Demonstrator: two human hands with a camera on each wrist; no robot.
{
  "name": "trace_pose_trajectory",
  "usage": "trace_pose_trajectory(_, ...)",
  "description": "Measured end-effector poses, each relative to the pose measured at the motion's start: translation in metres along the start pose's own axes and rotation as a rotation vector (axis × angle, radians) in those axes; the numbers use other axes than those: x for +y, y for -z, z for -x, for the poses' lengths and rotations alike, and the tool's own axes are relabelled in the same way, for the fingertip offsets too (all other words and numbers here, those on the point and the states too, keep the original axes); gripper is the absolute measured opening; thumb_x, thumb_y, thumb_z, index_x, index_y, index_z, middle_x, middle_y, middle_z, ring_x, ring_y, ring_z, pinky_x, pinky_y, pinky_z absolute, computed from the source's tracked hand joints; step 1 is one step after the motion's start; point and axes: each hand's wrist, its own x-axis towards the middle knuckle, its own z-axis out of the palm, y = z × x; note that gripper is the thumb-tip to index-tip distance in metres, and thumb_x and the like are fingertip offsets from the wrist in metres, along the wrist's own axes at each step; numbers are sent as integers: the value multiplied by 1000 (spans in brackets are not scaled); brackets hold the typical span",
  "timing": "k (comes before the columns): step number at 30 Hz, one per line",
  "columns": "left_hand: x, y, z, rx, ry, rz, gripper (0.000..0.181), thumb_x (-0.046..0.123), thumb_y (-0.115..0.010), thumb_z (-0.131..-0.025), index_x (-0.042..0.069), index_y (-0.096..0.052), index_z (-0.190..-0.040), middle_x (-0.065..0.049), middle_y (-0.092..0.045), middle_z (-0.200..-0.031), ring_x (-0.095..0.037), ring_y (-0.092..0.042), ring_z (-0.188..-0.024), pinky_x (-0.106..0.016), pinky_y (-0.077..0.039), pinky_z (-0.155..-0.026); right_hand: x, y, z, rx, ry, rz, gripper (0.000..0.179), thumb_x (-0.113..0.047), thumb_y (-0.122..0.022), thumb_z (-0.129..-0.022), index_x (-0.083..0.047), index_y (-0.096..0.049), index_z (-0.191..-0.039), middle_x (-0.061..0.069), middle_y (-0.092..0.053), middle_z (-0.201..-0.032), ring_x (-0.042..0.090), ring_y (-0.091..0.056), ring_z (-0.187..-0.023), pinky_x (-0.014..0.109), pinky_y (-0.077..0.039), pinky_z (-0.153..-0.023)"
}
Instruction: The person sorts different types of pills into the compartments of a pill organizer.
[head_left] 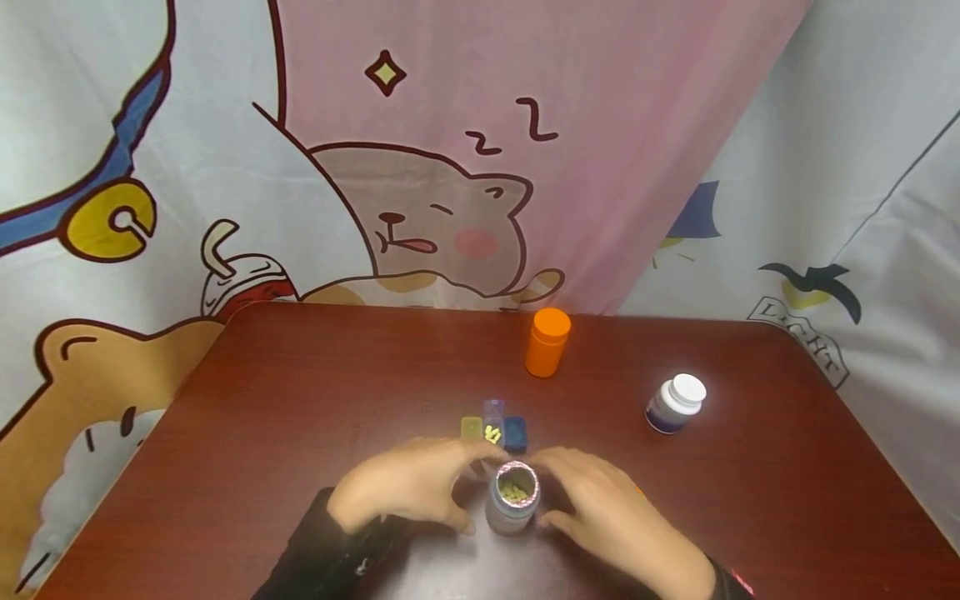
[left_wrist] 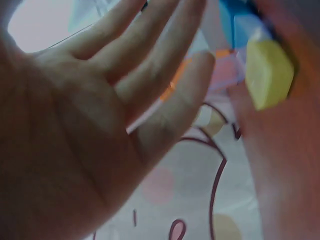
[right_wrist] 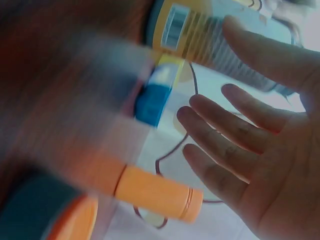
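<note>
A small open bottle holding yellowish pills stands near the table's front edge. My left hand lies just left of it and my right hand just right of it. Both palms face down, and I cannot tell if either touches the bottle. In the left wrist view my left hand shows a bare palm with straight fingers. In the right wrist view my right hand is spread and holds nothing, with the labelled bottle beside it. Just beyond the fingertips sits a pill organizer with yellow, purple and blue compartments.
An orange bottle with its cap on stands further back on the dark red-brown table. A white-capped bottle is at the right. A cartoon-print cloth hangs behind the table.
</note>
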Motion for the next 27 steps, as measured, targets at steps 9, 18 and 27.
trace_pose_trajectory(9,-6,-18,-18,-25,-65,105,75,34,-93,-77,19,-61,-142,9,-69,-132,-6,-63,-119,-27,-51,-104,42,16,24,17,-87,165,55,-23,-98,-65,-19,-72,-113,-10,-67,-110,14,-64,-86,38,-56,-77)
trace_pose_trajectory(18,-1,-24,-22,11,-39,70,67,41,-91,-78,21,-65,-137,11,-70,-132,-6,-63,-123,-32,-50,-107,72,31,38,-201,-392,147,62,-42,-98,-57,-19,-67,-105,-4,-62,-102,24,-63,-75,46,-51,-64)
trace_pose_trajectory(27,1,-25,-23,11,-30,70,69,40,-91,-79,19,-64,-138,10,-70,-132,-7,-64,-121,-32,-51,-106,72,30,37,-249,-402,95,55,-42,-98,-60,-24,-65,-101,-7,-60,-100,16,-59,-70,43,-50,-62)
